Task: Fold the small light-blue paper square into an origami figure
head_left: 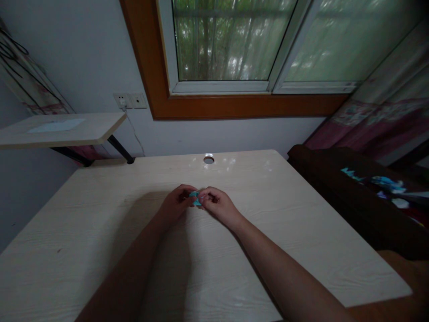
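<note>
Between my two hands is a small turquoise object [195, 195], mostly covered by fingers, so its kind does not show. My left hand [176, 202] pinches it from the left with thumb and fingers. From the right, my right hand [217, 202] grips its other side, fingertips close to those of the left. Both hands are low over the pale wood-grain desk [214, 268], near its middle. Whether the object touches the desktop I cannot tell.
A round cable hole [208, 159] lies near the desk's back edge. At left, a raised shelf [63, 127] stands on black legs. A wall socket [130, 100] holds a plug with a white cord. Right of the desk is dark furniture [321, 179] with colourful items on it.
</note>
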`<state>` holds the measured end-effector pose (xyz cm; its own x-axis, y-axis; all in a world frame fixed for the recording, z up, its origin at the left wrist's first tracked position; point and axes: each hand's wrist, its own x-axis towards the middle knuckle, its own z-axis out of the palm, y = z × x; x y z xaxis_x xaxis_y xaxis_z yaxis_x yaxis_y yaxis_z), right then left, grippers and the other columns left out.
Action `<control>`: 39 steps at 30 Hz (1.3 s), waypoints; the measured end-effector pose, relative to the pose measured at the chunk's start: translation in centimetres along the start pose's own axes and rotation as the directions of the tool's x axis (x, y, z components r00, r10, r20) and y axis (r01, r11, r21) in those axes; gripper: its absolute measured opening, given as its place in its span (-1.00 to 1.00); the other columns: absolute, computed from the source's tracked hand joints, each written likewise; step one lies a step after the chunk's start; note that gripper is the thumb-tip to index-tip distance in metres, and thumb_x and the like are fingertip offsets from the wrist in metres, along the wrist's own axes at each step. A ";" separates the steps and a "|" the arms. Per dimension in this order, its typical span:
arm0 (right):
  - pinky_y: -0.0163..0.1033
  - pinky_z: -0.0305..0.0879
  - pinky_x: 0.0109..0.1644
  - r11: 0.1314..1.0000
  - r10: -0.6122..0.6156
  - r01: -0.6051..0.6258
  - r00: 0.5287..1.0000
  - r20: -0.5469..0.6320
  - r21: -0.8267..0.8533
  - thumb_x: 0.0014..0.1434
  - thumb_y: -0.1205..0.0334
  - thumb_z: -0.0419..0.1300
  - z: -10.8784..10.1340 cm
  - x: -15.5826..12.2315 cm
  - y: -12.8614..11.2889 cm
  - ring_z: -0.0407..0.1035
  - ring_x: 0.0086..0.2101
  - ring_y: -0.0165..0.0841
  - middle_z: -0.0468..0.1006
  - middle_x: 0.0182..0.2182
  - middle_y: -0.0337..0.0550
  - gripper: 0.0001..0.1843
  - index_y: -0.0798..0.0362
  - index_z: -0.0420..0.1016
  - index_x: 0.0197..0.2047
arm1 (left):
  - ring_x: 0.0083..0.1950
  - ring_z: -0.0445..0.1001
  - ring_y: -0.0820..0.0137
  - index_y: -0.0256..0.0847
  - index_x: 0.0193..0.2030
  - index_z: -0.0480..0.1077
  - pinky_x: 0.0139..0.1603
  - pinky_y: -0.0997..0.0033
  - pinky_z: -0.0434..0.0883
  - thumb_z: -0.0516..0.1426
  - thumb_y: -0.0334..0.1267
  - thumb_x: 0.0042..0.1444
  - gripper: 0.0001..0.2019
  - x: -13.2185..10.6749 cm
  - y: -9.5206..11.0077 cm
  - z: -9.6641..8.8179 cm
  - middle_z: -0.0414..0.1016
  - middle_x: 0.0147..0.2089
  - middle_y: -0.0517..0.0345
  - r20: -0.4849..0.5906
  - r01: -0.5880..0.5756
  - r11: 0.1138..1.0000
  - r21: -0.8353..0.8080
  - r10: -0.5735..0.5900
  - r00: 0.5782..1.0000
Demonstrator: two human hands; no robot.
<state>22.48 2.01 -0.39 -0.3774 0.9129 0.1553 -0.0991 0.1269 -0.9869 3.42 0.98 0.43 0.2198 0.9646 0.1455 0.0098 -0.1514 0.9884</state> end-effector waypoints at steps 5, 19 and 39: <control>-0.32 0.30 -0.36 0.998 -0.034 0.032 0.999 -0.038 -0.050 0.08 0.30 0.20 0.0 -0.1 -0.4 0.39 -0.45 -0.43 0.45 -0.47 -0.25 -0.89 0.06 0.54 -0.29 | -0.34 0.48 0.42 -0.23 -0.10 0.47 -0.29 0.42 0.46 0.23 -0.14 0.13 -0.74 -0.2 0.8 0.1 0.51 -0.32 0.13 0.059 -0.007 1.000 -0.014 0.008 0.998; -0.28 0.37 -0.34 0.999 -0.001 -0.001 0.999 -0.044 -0.041 0.05 0.13 0.35 0.5 -0.3 -0.3 0.48 -0.41 -0.37 0.54 -0.40 -0.20 -0.77 0.03 0.48 -0.24 | -0.39 0.56 0.41 -0.22 -0.08 0.37 -0.32 0.41 0.50 0.14 -0.13 0.22 -0.77 -0.4 0.4 0.5 0.54 -0.35 0.16 0.046 0.027 0.999 -0.036 -0.025 0.999; -0.17 0.37 -0.14 0.905 -0.290 0.252 0.955 -0.062 -0.343 0.21 0.20 0.25 0.0 0.0 -0.9 0.42 -0.22 -0.30 0.53 -0.21 -0.10 -0.85 -0.08 0.62 -0.16 | -0.36 0.61 0.37 -0.24 -0.15 0.35 -0.28 0.34 0.57 0.15 -0.17 0.20 -0.81 -0.2 0.2 0.6 0.53 -0.32 0.16 -0.003 0.079 0.989 -0.122 -0.080 0.997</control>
<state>22.60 1.91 0.51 -0.2751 0.8591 0.4315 0.1305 0.4781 -0.8686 3.92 0.64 0.57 0.2151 0.9744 0.0658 -0.0919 -0.0469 0.9947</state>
